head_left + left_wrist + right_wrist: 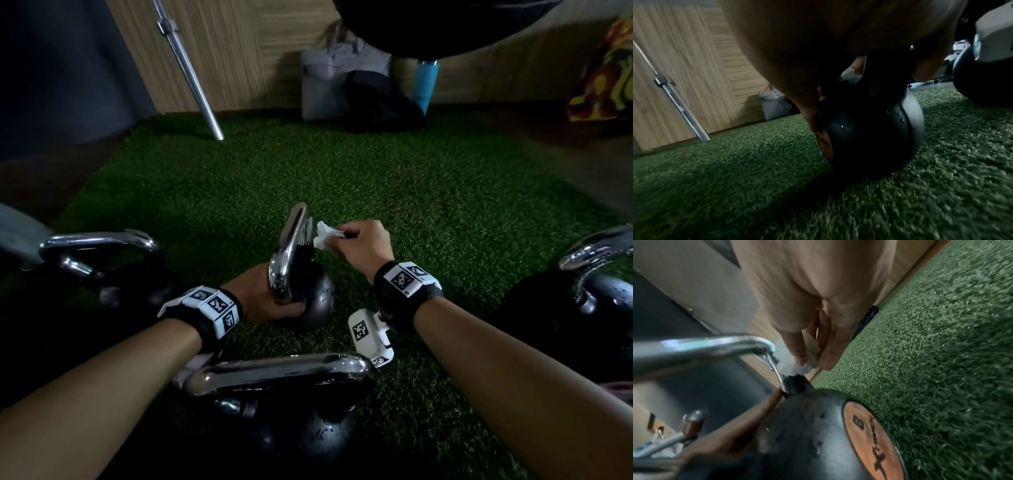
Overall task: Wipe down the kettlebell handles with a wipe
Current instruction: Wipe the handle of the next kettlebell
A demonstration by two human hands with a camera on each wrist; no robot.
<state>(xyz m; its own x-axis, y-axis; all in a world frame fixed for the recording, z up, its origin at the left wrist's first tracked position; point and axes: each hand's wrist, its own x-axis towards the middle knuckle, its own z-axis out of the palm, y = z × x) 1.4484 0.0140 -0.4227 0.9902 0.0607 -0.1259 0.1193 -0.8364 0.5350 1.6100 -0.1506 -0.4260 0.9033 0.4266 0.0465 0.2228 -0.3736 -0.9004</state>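
Observation:
A small black kettlebell (313, 294) with a chrome handle (291, 250) stands on the green turf at the centre. My left hand (263, 298) grips the near leg of the handle and the top of the ball, which fills the left wrist view as a dark ball (875, 133). My right hand (359, 248) pinches a crumpled white wipe (323, 234) and holds it against the far right side of the handle. In the right wrist view the wipe (797, 366) touches the handle's leg (774, 368) just above the ball (818, 434), which bears an orange "8" label.
Other chrome-handled kettlebells stand around: one at the left (102, 260), one in front of me (284, 404), one at the right (589, 294). A steel barbell (191, 75) leans on the wooden wall. A grey bag (329, 82), dark cloth and a teal bottle (426, 82) sit at the back.

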